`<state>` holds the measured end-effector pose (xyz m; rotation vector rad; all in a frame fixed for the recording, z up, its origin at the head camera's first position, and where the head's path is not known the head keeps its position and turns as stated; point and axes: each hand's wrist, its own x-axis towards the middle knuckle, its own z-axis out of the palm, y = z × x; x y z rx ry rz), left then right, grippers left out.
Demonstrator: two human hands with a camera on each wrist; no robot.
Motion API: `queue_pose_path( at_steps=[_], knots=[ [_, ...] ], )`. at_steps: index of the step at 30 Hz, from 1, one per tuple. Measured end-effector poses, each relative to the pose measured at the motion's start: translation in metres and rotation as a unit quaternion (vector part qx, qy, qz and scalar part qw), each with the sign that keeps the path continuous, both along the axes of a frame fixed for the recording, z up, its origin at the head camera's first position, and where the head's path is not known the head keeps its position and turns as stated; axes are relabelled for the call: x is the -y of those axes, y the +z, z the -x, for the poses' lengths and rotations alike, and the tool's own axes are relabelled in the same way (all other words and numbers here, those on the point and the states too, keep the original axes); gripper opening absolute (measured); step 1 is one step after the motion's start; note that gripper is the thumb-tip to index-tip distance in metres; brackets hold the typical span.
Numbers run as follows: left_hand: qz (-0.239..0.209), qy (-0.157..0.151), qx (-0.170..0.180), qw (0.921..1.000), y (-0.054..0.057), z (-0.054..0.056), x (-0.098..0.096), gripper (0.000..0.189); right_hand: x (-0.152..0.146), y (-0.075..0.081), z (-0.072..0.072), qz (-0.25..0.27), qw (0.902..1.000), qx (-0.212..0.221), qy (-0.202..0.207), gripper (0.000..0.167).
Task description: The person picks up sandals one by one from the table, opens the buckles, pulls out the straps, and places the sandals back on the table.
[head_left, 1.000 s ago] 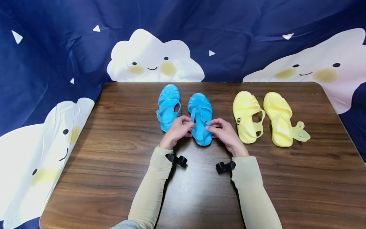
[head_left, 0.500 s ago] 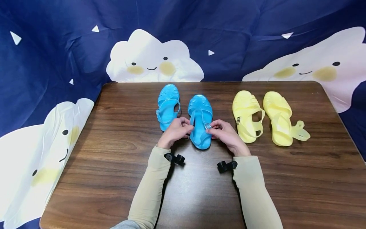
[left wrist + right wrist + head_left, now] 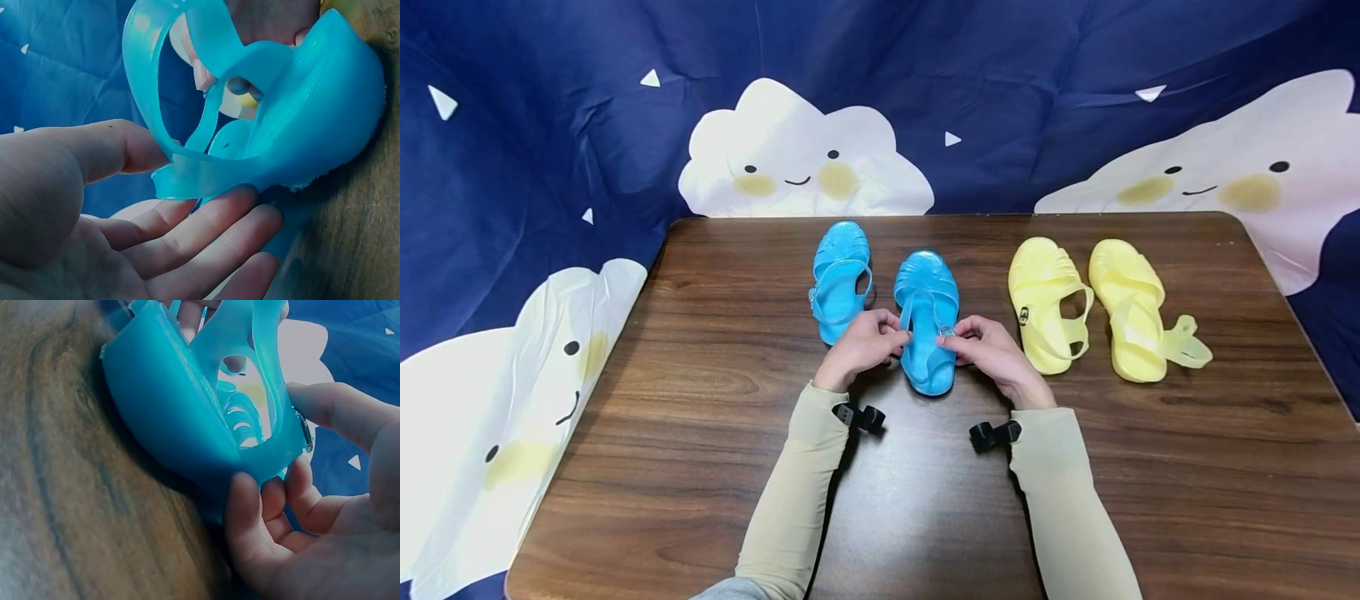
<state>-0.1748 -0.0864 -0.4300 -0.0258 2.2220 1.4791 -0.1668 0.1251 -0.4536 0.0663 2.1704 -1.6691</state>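
A blue jelly sandal [image 3: 923,321] lies between my hands, toe pointing away. My left hand [image 3: 863,346] pinches the left side of its strap; in the left wrist view the thumb presses the strap [image 3: 200,170] from one side, with fingers on the other. My right hand [image 3: 996,358] pinches the strap's right side beside the small buckle [image 3: 305,430]. The heel of the sandal [image 3: 169,412] sits close over the wood in the right wrist view. Its mate, a second blue sandal [image 3: 842,279], stands just left with its strap looped round, partly behind my left hand.
To the right stand a yellow sandal [image 3: 1043,283] with a looped strap and another yellow sandal [image 3: 1131,292] whose loose strap [image 3: 1186,343] spreads sideways. Everything sits on a brown wooden table [image 3: 715,467]. A dark blue curtain [image 3: 1000,67] with clouds hangs behind.
The held blue sandal has shifted slightly toward me. Both hands keep their grip on its strap, the buckle side dropping a little nearer. The other sandals stay put.
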Motion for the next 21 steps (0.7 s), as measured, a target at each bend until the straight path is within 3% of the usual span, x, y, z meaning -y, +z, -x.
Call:
queue_pose_path(
  at_steps=[4, 7, 11, 14, 18, 21],
  knots=[
    [0.012, 0.000, -0.009, 0.9999, 0.001, 0.000, 0.000, 0.021, 0.000, 0.000, 0.000, 0.000, 1.0000, -0.003, 0.000, 0.035],
    [0.054, 0.006, -0.063, 0.9966, -0.001, 0.000, 0.000, 0.023, -0.001, -0.001, 0.000, 0.003, 1.0000, -0.005, -0.001, 0.035],
    [0.112, 0.041, -0.168, 0.9785, -0.001, -0.001, -0.002, 0.025, -0.001, -0.001, 0.000, 0.011, 0.9999, -0.005, 0.000, 0.033],
    [0.115, 0.062, -0.222, 0.9662, 0.001, -0.003, -0.005, 0.023, -0.001, -0.001, 0.000, 0.017, 0.9998, -0.004, -0.001, 0.032],
    [0.107, 0.040, -0.263, 0.9580, 0.005, -0.006, -0.012, 0.017, -0.002, -0.002, 0.000, 0.028, 0.9996, -0.006, -0.004, 0.030],
    [0.114, -0.007, -0.265, 0.9574, 0.006, -0.008, -0.017, 0.015, -0.003, -0.003, 0.001, 0.040, 0.9991, -0.009, -0.004, 0.028]
  ],
)
